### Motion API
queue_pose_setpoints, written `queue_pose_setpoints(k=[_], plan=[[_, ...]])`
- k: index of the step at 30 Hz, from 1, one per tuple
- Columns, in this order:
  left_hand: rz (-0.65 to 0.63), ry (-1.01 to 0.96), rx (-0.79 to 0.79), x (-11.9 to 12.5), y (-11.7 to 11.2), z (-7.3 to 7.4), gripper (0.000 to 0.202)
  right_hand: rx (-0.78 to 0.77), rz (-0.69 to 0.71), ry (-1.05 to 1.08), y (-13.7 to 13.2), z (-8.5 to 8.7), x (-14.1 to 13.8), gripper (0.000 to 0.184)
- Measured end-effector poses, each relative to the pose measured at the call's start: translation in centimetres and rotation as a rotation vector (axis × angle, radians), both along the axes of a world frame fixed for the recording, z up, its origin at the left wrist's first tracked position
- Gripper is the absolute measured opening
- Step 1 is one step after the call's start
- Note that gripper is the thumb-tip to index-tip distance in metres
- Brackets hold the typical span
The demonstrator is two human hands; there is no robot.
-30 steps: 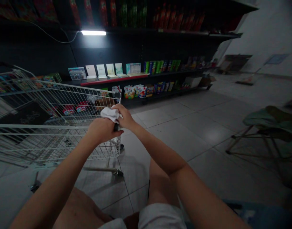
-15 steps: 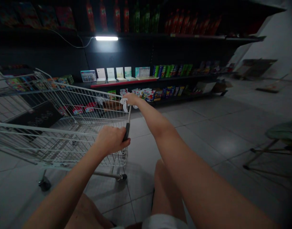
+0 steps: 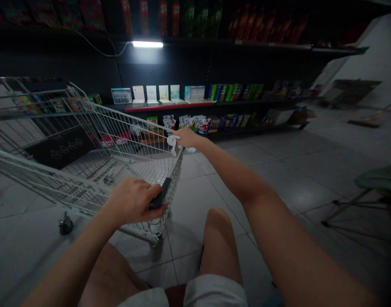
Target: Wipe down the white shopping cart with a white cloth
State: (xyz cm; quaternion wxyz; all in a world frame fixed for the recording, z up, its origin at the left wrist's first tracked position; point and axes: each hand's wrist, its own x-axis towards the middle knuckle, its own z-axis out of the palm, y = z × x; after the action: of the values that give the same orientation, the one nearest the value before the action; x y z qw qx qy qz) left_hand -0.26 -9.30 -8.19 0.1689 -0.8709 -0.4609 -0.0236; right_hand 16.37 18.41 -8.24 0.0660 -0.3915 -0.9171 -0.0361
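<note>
A wire shopping cart point(image 3: 70, 192) stands in front of me on the left, its basket stretching away to the left. My left hand point(image 3: 134, 200) is wrapped round the near end of the cart's handle, where a black grip point(image 3: 161, 194) shows beside the thumb. At the handle's far end, my right hand point(image 3: 188, 138) is closed over the bar, its fingertips mostly hidden. A crumpled white cloth or tissue point(image 3: 173, 145) hangs by the right fingers; I cannot tell whether it is tied to the cart or held. Inside the basket, the visible wire floor carries no goods.
Dark shelves ahead carry bottles point(image 3: 163, 17), upright booklets point(image 3: 151, 94), green and blue cans point(image 3: 225, 92) and snack bags point(image 3: 200, 124). A lit tube lamp point(image 3: 147, 44) hangs under the upper shelf. A folding stool point(image 3: 379, 179) stands at the right on the tiled floor point(image 3: 278, 166).
The cart has swung round, its near handle end coming closer and to the left with my left hand. My right hand and the far end have shifted slightly right and down in view.
</note>
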Motion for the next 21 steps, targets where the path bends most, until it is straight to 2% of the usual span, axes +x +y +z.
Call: queue_pose_setpoints(k=[4, 7, 10, 14, 19, 21], plan=[[-0.152, -0.044, 0.184, -1.9, -1.9, -0.5, 0.037, -0.023, 0.044, -0.071, -2.8, 0.4, 0.7, 0.026], [-0.196, -0.05, 0.242, -3.5, -3.1, -0.9, 0.036, -0.02, 0.159, -0.123, -5.1, 0.6, 1.0, 0.021], [-0.17, -0.069, 0.191, -5.5, -4.3, -1.4, 0.033, -0.039, 0.297, -0.162, -7.0, 1.0, 1.1, 0.018], [-0.111, -0.202, 0.164, -7.7, -5.6, -2.2, 0.028, -0.183, 0.465, -0.166, -8.8, 1.8, 0.4, 0.019], [-0.042, -0.405, 0.271, -8.9, -6.3, -3.2, 0.032, -0.278, 0.641, 0.131, -13.0, 2.7, -3.2, 0.025], [-0.001, -0.489, 0.307, -9.3, -6.1, -4.0, 0.032, -0.428, 0.662, 0.186, -15.5, 2.9, -5.0, 0.024]])
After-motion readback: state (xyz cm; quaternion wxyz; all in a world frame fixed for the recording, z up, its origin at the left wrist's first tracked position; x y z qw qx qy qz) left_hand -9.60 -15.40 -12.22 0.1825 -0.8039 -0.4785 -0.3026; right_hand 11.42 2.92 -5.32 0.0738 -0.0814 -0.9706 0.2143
